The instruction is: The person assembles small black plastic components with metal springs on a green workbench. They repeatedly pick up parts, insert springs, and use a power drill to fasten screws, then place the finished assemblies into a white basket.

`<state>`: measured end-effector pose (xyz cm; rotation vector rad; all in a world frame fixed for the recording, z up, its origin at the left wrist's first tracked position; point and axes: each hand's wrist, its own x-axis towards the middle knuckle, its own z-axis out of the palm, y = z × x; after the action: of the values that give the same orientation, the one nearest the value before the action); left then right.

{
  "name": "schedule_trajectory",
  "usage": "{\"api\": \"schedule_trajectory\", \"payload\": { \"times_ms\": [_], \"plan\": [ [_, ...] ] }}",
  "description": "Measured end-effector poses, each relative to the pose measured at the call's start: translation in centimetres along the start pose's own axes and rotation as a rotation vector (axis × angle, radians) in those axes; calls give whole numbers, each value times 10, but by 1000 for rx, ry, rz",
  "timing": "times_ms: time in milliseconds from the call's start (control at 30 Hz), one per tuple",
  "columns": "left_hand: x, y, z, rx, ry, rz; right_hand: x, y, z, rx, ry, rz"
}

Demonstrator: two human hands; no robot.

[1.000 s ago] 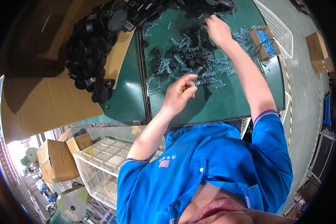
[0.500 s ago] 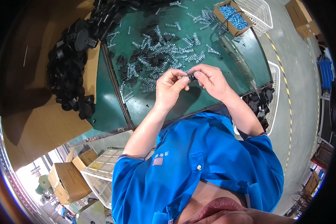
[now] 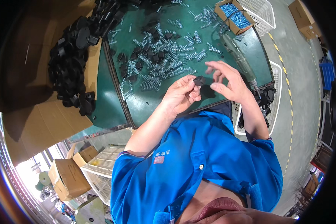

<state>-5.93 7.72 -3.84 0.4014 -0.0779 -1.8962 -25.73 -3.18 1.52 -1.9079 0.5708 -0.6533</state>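
Note:
A small black plastic block (image 3: 199, 80) is pinched between the thumb and fingers of my left hand (image 3: 181, 93), above the near part of the green table. My right hand (image 3: 227, 83) hangs just to its right, apart from the block, with fingers spread and nothing in them. Beyond my hands lies a loose pile of metal coil springs (image 3: 168, 63). Small black blocks (image 3: 153, 56) are mixed in among the springs. Whether a spring sits in the held block is hidden by my fingers.
A green power screwdriver (image 3: 240, 59) lies at the right, near a carton of blue screws (image 3: 234, 18). White crates (image 3: 274, 112) stand beyond the table's right edge. At left, a large cardboard box (image 3: 37, 130) holds a heap of black plastic parts (image 3: 69, 71).
Both hands were together on a small dark piece. My right hand has let go and moved off to the right, opening; my left hand keeps the block, now plainly seen.

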Motion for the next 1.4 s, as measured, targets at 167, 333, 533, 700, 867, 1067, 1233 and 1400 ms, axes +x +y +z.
{"api": "schedule_trajectory", "payload": {
  "times_ms": [167, 333, 533, 700, 867, 1067, 1233, 1400],
  "plan": [
    [-14, 4, -4, -26, 23, 27, 17, -8, 27, 25, -70, -167],
    [-40, 11, -9, 16, 22, 92, 33, -28, 49, 72, -116, -137],
    [-72, 13, -21, 192, 211, 144, 54, -21, 82, 28, -230, -242],
    [-97, 18, -30, 139, 279, 212, 54, -24, 125, 21, -186, -243],
    [-133, 53, -32, 1113, 577, 548, 53, -18, 148, 82, -155, -177],
    [-247, 180, -71, 2248, 1527, 1035, 52, -9, 135, 180, -122, -154],
    [-247, 217, -77, 2598, 1187, 653, 48, -14, 133, 140, -141, -194],
    [-230, 218, -47, 2279, 1006, 835, 42, -13, 109, 90, 0, -214]
  ]
}}
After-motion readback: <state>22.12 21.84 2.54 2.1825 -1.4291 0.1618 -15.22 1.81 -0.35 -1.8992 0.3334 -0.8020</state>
